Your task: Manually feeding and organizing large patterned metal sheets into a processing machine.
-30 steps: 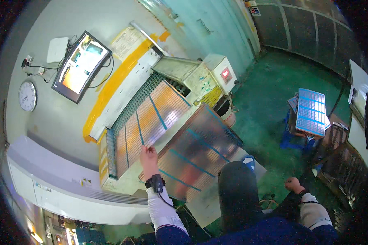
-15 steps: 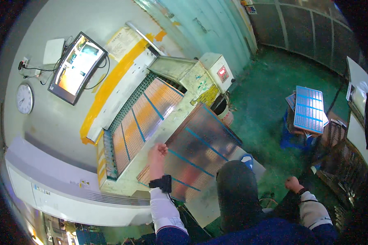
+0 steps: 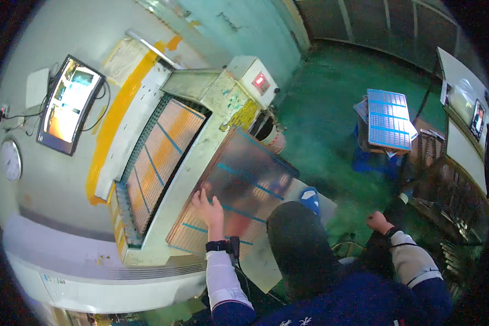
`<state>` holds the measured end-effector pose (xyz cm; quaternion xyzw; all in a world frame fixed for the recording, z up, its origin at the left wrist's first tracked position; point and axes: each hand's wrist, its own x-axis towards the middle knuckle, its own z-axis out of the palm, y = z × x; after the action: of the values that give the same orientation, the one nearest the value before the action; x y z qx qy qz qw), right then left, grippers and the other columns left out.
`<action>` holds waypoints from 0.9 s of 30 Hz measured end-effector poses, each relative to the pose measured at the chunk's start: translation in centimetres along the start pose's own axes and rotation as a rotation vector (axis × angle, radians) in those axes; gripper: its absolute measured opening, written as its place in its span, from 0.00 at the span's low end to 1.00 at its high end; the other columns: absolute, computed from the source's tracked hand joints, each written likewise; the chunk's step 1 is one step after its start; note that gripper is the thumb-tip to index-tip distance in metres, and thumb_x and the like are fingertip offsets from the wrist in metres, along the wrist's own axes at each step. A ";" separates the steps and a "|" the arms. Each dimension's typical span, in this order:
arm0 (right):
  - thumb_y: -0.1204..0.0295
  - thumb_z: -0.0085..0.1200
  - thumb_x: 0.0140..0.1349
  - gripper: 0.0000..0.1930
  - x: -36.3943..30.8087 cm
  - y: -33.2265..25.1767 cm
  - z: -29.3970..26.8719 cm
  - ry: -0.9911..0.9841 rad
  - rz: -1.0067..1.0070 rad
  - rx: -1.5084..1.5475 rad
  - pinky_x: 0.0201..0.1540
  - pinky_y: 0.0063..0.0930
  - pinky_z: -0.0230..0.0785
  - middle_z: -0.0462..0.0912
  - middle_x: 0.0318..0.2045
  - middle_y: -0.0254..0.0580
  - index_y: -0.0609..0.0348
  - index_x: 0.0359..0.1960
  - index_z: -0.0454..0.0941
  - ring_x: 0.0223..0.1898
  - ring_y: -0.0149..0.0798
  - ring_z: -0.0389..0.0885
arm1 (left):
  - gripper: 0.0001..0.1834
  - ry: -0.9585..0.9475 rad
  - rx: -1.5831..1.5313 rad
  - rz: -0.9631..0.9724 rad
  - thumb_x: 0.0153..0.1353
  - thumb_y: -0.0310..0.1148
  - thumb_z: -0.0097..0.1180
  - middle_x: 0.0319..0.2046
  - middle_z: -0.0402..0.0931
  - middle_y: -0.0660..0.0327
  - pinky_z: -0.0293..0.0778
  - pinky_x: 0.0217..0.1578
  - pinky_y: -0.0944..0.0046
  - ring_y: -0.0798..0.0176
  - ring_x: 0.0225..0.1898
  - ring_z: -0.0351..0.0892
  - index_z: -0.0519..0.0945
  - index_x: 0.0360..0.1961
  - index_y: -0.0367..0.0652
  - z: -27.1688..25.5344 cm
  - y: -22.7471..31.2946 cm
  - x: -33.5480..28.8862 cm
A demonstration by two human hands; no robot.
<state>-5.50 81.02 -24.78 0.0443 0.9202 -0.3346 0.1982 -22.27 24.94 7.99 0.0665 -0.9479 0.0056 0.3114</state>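
My left hand [image 3: 208, 211] is open, its fingers spread over the left edge of a stack of copper-coloured panels [image 3: 250, 163]; whether the fingertips touch it I cannot tell. The top panel is glossy with blue stripes. My right hand [image 3: 379, 221] is closed in a fist over my right leg, with nothing seen in it. Beyond the stack, another striped copper panel [image 3: 158, 155] lies in the opening of a pale machine [image 3: 187, 174]. A dark gap shows between this panel and the machine's near edge.
A control box [image 3: 254, 81] with a red display tops the machine's right end. A bucket [image 3: 271, 136] stands beside it. Farther right, a blue-striped silver panel [image 3: 388, 119] rests on a low stack. A monitor [image 3: 70, 103] and a clock [image 3: 11, 160] hang on the wall.
My left hand has uncurled and come over the stack's edge. The panel in the machine has moved inward, widening the dark gap. The view has turned right; my right hand remains closed.
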 end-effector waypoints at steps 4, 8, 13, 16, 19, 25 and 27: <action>0.64 0.51 0.48 0.12 0.1 0.8 0.7 0.101 -0.036 0.029 0.30 0.44 0.70 0.78 0.21 0.55 0.61 0.24 0.79 0.24 0.56 0.77 | 0.28 -0.024 -0.040 -0.022 0.46 0.32 0.61 0.52 0.67 0.48 0.57 0.57 0.46 0.44 0.56 0.61 0.73 0.52 0.37 0.9 1.1 0.0; 0.61 0.52 0.50 0.14 -0.8 -0.7 -0.4 -0.040 0.076 0.130 0.32 0.42 0.71 0.81 0.24 0.51 0.60 0.30 0.81 0.27 0.51 0.80 | 0.33 0.083 0.015 0.071 0.49 0.33 0.56 0.56 0.64 0.44 0.53 0.60 0.44 0.42 0.60 0.58 0.65 0.58 0.37 1.9 1.5 0.1; 0.60 0.49 0.53 0.18 -1.1 -3.4 -2.7 -0.148 0.164 0.020 0.37 0.47 0.71 0.81 0.30 0.57 0.63 0.32 0.79 0.33 0.57 0.79 | 0.33 -0.049 0.190 -0.080 0.52 0.37 0.53 0.57 0.64 0.45 0.56 0.60 0.45 0.44 0.60 0.61 0.65 0.61 0.39 2.7 -0.4 -1.2; 0.63 0.47 0.51 0.15 -1.5 -2.2 -2.0 -0.075 0.138 0.071 0.37 0.48 0.70 0.80 0.28 0.56 0.61 0.30 0.80 0.32 0.58 0.78 | 0.29 0.133 0.225 -0.006 0.52 0.37 0.54 0.54 0.68 0.49 0.66 0.53 0.49 0.46 0.55 0.66 0.69 0.57 0.40 3.9 -0.2 -1.2; 0.64 0.47 0.51 0.13 -1.8 -2.4 -1.9 -0.023 -0.008 0.039 0.35 0.49 0.69 0.79 0.27 0.55 0.61 0.28 0.79 0.31 0.58 0.77 | 0.28 0.150 0.229 0.010 0.54 0.40 0.53 0.55 0.67 0.50 0.65 0.53 0.49 0.47 0.55 0.66 0.70 0.57 0.43 4.9 -1.6 -1.3; 0.63 0.47 0.51 0.14 -1.6 -4.3 -2.5 -0.052 -0.058 0.048 0.34 0.50 0.69 0.79 0.26 0.56 0.61 0.27 0.78 0.30 0.59 0.76 | 0.14 0.445 0.226 0.240 0.55 0.35 0.54 0.35 0.77 0.50 0.72 0.41 0.55 0.49 0.38 0.76 0.79 0.35 0.33 4.2 -2.0 -0.7; 0.63 0.47 0.51 0.14 -1.9 -2.1 -0.9 -0.036 0.059 0.048 0.33 0.50 0.69 0.79 0.27 0.55 0.61 0.28 0.78 0.30 0.59 0.77 | 0.13 -0.023 0.122 0.252 0.55 0.34 0.53 0.35 0.77 0.50 0.71 0.42 0.55 0.48 0.38 0.76 0.79 0.33 0.32 2.0 3.7 -2.3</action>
<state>-4.54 80.08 -22.15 0.0699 0.9065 -0.3512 0.2234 -22.12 28.82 5.17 -0.0340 -0.9501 0.1015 0.2929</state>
